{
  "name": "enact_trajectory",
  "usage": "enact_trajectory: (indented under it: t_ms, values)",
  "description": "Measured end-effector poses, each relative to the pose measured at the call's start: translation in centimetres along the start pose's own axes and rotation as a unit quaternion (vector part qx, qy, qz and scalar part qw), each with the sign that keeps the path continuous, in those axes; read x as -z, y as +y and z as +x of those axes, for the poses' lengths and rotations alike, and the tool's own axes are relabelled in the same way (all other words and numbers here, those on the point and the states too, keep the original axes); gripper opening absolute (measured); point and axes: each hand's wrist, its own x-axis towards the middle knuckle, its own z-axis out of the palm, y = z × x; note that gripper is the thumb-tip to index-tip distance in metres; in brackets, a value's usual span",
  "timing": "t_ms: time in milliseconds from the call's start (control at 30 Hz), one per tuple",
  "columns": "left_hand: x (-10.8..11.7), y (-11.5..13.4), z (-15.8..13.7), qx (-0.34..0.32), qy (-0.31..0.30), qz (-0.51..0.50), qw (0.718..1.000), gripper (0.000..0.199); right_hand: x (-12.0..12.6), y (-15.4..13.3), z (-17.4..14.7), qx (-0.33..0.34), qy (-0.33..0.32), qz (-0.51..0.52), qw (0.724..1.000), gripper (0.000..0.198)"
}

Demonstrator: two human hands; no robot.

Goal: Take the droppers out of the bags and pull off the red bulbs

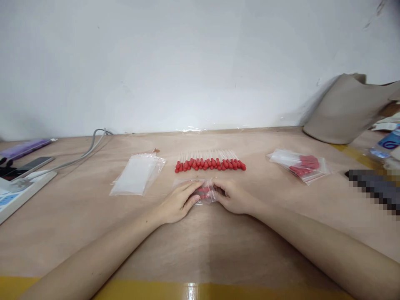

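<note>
Soft, fairly bright light washes the wall (193, 62), while a dull shadow darkens the table (212, 250) at lower centre. White glare streaks the yellow tape (175, 290). The central clear bag (210, 196) looks slightly blurred, outer edges look stretched, and pixel blocks cover the dark object (376, 187) at right.

On the table (175, 254), a row of droppers (210, 163) lies across the middle; in front of it a small bag (206, 198) sits between the left grip (179, 203) and the right grip (233, 198), both touching it. Left of the row is a stack of bags (133, 174); right of it, bags with droppers inside (298, 164). At far left lies a power strip (34, 187), with a packet (26, 149) behind it and a cable (86, 154) running back toward the wall (200, 71). At far right, a bottle (389, 141) is behind a pixelated item (376, 185).
</note>
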Motion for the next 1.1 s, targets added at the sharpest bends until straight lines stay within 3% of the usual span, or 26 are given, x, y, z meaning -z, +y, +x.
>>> enact_trajectory:
  t_ms: [133,267,500,600,667,767,867,933,1033,1100]
  values:
    - [0.3,0.3,0.0,0.024,-0.034,0.017,0.999,0.046,0.9,0.2,-0.1,-0.095,-0.008,0.094,0.991,0.012]
    - [0.6,0.4,0.0,0.034,-0.066,0.032,0.997,0.05,3.6,0.9,-0.2,-0.199,-0.02,0.218,0.955,0.024]
    - [1.0,0.4,-0.1,0.012,-0.116,0.049,0.992,0.054,12.2,1.0,-1.2,-0.176,0.032,0.173,0.969,0.03]
    - [1.4,0.6,-0.1,-0.012,-0.155,0.057,0.986,0.051,13.9,0.5,-1.4,-0.134,0.106,0.172,0.97,0.027]
    - [1.5,0.7,-0.1,-0.027,-0.172,0.061,0.983,0.048,13.1,0.1,-1.2,-0.098,0.172,0.175,0.964,0.026]
    - [1.7,1.0,-0.1,-0.031,-0.156,0.046,0.986,0.048,9.5,-0.5,-0.6,-0.054,0.229,0.143,0.962,0.026]
    - [1.9,1.4,0.4,0.052,-0.042,-0.069,0.995,0.045,4.9,-1.2,-0.5,0.034,0.242,0.01,0.97,0.023]
    - [2.0,1.8,1.1,0.176,0.045,-0.23,0.956,0.047,2.5,-1.6,-0.8,0.126,0.173,-0.105,0.971,0.025]
    - [2.1,2.4,2.6,0.339,0.077,-0.454,0.82,0.04,0.7,-1.8,-1.3,0.247,0.118,-0.233,0.933,0.029]
    - [2.0,2.8,3.2,0.391,0.069,-0.522,0.755,0.025,0.3,-1.6,-1.5,0.287,0.075,-0.287,0.911,0.03]
